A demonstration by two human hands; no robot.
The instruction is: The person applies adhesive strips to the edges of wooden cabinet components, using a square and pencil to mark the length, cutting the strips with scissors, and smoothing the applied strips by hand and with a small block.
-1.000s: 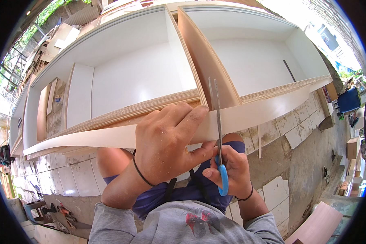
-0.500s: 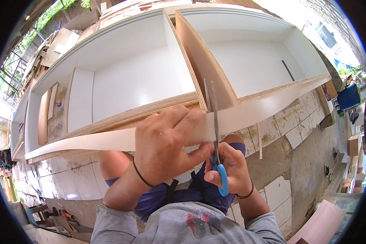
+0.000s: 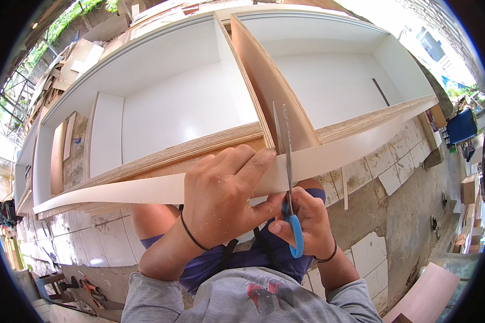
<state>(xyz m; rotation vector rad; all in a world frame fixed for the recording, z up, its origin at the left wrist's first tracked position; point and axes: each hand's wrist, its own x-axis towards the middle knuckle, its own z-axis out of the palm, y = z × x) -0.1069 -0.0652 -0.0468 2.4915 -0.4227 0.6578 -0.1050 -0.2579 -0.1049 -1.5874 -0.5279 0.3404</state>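
A long pale edge-banding strip [image 3: 350,153] runs along the near side of the plywood cabinet [image 3: 183,97], bowing between its ends. My left hand [image 3: 221,188] is closed on the strip, fingers over its upper edge and thumb below, by the end of the middle divider [image 3: 253,91]. Just to its right, my right hand [image 3: 312,223] grips the blue-handled scissors [image 3: 296,237]. Their blades point away from me, slightly apart at the tips, and cross the strip's width. Whether the strip is cut through there I cannot tell.
The cabinet lies with its white compartments facing up, and a dark narrow bar [image 3: 381,91] is inside the right one. Broken tiles [image 3: 369,255] lie on the floor. A curved pale board [image 3: 423,293] is at lower right, tools [image 3: 91,288] at lower left, and scrap boards [image 3: 78,59] behind.
My left hand has shifted slightly right and down with the strip. The scissors have moved slightly right, and the strip just right of the blades sits a little lower.
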